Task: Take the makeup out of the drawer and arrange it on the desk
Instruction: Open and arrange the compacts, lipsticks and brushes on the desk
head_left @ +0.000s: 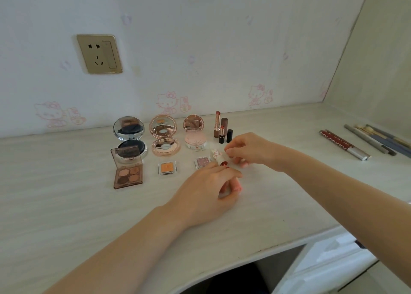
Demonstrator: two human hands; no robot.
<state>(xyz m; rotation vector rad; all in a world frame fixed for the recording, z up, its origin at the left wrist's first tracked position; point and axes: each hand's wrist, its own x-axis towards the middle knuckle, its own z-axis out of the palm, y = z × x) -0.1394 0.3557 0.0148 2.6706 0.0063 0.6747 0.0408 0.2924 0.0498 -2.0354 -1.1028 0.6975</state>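
Note:
Makeup stands in rows on the pale desk: a silver cushion compact, a rose-gold compact and a pink compact, all open; a brown eyeshadow palette; an orange single shadow; a pink single shadow. Two uncapped lipsticks stand with their caps behind. My left hand grips a small clear lipstick base with a red tip. My right hand pinches its clear decorated cap just above it.
Lip liners and brushes lie at the desk's right. A white open drawer sticks out under the desk's right front edge. A wall socket sits on the back wall, and a side wall closes the right.

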